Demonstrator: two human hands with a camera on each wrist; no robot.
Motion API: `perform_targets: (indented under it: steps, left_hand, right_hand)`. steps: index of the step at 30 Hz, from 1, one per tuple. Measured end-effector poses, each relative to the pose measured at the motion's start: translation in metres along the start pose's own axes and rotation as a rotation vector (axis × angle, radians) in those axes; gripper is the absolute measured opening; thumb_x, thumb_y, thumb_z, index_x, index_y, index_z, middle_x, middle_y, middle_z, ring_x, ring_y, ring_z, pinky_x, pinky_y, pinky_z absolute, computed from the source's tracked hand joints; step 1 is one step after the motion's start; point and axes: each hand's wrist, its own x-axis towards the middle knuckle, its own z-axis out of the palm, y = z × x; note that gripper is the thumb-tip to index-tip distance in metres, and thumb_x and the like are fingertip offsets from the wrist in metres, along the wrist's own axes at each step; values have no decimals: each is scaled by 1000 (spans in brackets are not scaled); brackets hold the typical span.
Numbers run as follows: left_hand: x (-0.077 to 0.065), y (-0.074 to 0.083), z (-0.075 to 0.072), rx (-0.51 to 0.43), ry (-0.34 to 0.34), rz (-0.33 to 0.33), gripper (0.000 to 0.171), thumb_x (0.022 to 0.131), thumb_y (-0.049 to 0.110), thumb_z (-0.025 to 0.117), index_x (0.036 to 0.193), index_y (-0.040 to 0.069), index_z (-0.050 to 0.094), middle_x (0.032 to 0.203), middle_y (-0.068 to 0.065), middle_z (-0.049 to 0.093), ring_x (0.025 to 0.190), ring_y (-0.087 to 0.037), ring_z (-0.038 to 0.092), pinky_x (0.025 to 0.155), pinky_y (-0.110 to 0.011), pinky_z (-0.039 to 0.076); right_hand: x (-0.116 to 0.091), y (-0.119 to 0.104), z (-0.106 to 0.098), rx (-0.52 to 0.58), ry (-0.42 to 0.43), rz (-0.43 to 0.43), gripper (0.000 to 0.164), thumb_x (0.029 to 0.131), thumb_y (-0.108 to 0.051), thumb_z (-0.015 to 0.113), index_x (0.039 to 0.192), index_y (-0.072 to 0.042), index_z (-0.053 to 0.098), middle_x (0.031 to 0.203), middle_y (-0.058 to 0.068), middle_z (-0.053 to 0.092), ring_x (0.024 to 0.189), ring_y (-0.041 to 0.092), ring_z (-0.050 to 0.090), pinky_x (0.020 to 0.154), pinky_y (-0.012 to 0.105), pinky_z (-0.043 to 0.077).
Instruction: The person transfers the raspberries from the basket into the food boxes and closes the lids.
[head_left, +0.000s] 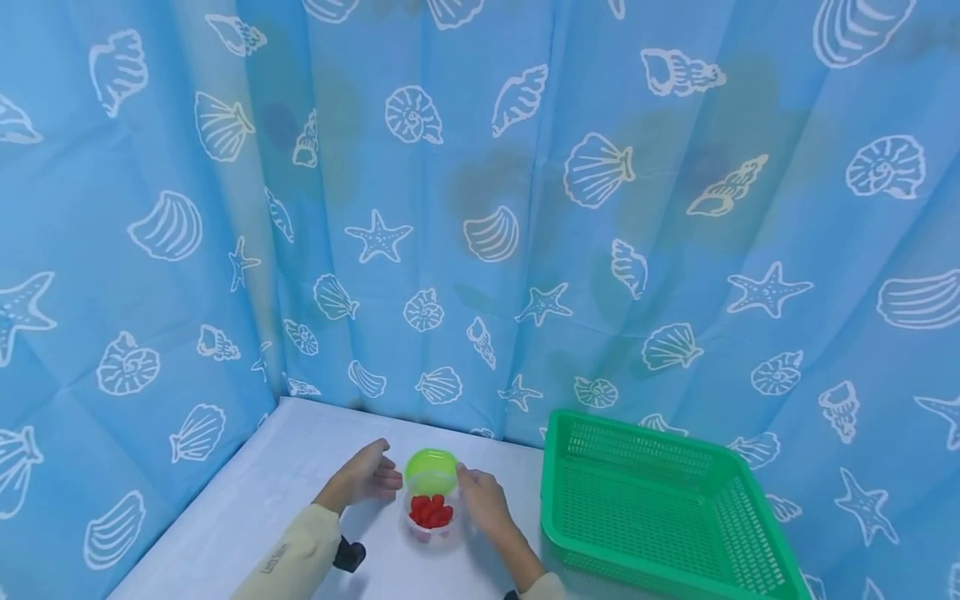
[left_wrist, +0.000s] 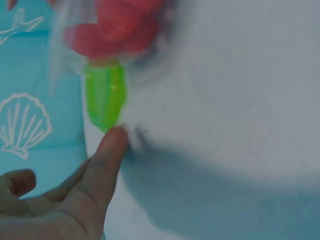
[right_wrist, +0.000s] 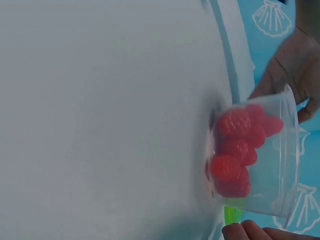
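A clear plastic tub [right_wrist: 265,165] holding several red, dimpled, strawberry-like berries [head_left: 431,512] stands on the white table between the two hands. Just behind it sits a lime-green dish [head_left: 431,460], partly covered by the tub in the head view. My left hand [head_left: 369,477] is held left of the tub and dish, fingers extended, nothing in its grasp. On the opposite side, my right hand [head_left: 483,498] is close beside the tub, its fingertips near the rim. Only the right fingers [right_wrist: 247,231] show at the bottom of the right wrist view, with a small gap to the tub.
A large green plastic basket [head_left: 558,517] with perforated walls stands to the right on the white table [head_left: 247,492]. A blue shell-patterned curtain [head_left: 450,192] hangs behind and along the left side of the table.
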Motion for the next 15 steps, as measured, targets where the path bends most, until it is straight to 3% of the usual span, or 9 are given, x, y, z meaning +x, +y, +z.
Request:
perform_targets:
  steps: [4,10,12,15]
  left_hand:
    - [7,-1,3,46,35,45,62,103,35,27,128,-18,43,116,-30,60,105,-37,64,88,-44,55]
    - [13,0,8,-46,-31,27,66,102,39,28,128,-19,44,118,-33,59,107,-41,62,84,-46,56]
    - [13,1,9,-59,-42,18,66,102,40,28,128,-19,43,117,-33,59,107,-41,62,82,-46,57]
    - [11,2,9,-67,-46,11,68,101,42,30,129,-20,41,115,-33,60,105,-40,63,83,-45,57]
  right_hand:
    - [12,0,-2,16,16,38,65,101,-54,36,117,4,61,96,13,61,87,24,58,77,42,52]
    - [23,-2,-4,59,21,120,62,101,-51,35,94,6,60,68,8,52,62,21,51,60,29,40]
    - [24,-3,-5,70,29,146,61,101,-49,37,96,7,60,70,8,53,64,22,53,62,30,43]
    - [25,-4,-7,106,35,179,62,100,-48,41,113,10,57,88,12,61,79,22,58,76,37,51]
